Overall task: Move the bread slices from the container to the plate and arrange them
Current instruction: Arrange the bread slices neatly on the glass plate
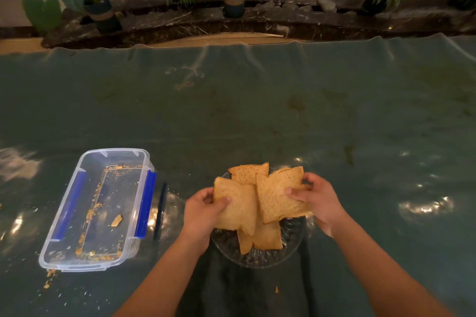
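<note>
The clear container sits on the left of the bench with only crumbs inside. The left hand has a grip on one bread slice. The right hand pinches another slice, both over the glass plate holding more bread.

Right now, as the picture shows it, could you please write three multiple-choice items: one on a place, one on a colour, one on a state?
1. Where does the container stand, seen from the plate?
A. on the person's left
B. on the person's right
C. behind the plants

2. What colour are the container's side clips?
A. red
B. blue
C. yellow

3. What is in the container?
A. a full stack of slices
B. water
C. only crumbs and one small scrap

Key:
1 A: the container sits left of the plate on the table.
2 B: both long clips are blue.
3 C: no whole slice remains; the left hand and right hand each hold a bread slice over the plate.
</note>
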Tool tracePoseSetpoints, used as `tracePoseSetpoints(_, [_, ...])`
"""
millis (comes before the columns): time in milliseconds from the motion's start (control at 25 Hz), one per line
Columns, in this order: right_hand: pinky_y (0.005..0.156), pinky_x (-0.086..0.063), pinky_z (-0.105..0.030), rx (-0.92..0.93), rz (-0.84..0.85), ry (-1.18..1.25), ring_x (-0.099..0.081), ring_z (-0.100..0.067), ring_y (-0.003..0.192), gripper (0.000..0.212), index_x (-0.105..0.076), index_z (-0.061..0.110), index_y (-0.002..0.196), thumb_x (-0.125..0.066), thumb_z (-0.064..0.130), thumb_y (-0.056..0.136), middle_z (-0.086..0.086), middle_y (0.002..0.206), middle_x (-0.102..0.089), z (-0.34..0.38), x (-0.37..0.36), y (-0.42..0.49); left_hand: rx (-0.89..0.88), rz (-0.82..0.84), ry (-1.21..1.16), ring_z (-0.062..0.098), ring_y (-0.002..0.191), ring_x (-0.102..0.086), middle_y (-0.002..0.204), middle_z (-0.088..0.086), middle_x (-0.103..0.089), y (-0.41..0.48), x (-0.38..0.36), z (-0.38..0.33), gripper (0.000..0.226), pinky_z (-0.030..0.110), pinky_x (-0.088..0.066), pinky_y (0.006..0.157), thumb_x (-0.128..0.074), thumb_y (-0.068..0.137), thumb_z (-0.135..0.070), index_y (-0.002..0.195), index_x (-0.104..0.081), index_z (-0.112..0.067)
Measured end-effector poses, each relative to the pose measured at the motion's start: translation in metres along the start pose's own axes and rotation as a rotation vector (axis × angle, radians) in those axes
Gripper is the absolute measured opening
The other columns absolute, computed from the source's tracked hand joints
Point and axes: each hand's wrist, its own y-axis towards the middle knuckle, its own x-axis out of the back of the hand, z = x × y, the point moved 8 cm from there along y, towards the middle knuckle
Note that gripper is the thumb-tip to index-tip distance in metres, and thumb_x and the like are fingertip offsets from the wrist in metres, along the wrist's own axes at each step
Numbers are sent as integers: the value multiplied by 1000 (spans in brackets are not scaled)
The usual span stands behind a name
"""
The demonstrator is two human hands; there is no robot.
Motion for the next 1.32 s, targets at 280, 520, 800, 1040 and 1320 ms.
tracePoseSetpoints(280, [67,-49,-24,-20,-115,-507,-65,-17,92,50,-55,12,122,-78,14,78,2,106,-66,-20,2,20,32,-78,288,16,91,-67,98,-4,-71,6,9,14,37,37,-59,76,-73,83,-11,119,-64,-12])
tracePoseSetpoints(520, [83,-48,-31,80,-166,-849,-60,-24,110,59,-46,11,135,-71,25,84,-3,123,-62,-14,-2,3,-149,-61,553,19,93,-67,99,-3,-71,-9,-2,-6,34,41,-56,84,-69,82,-18,115,-62,-18])
tracePoseSetpoints(800, [98,-47,-38,178,-249,-841,-55,-23,117,53,-54,16,133,-71,19,83,-5,130,-58,-24,2,-31,-299,-81,697,29,117,-56,127,8,-57,-40,-8,-4,57,38,-48,97,-68,81,-14,136,-51,-15])
tracePoseSetpoints(1040, [101,-44,-39,242,-263,-880,-48,-26,119,45,-61,16,126,-72,17,82,-2,129,-61,-22,-3,-30,-448,4,963,32,147,-23,161,10,-23,-43,-22,2,66,50,-30,118,-68,86,-23,146,-43,-31])
tracePoseSetpoints(1320, [102,-40,-37,215,-258,-955,-44,-25,118,51,-62,24,125,-77,31,76,-2,129,-54,-19,-8,-16,-427,29,1074,32,146,-19,162,11,-15,-30,-29,10,72,53,-26,115,-75,77,-48,142,-43,-45])
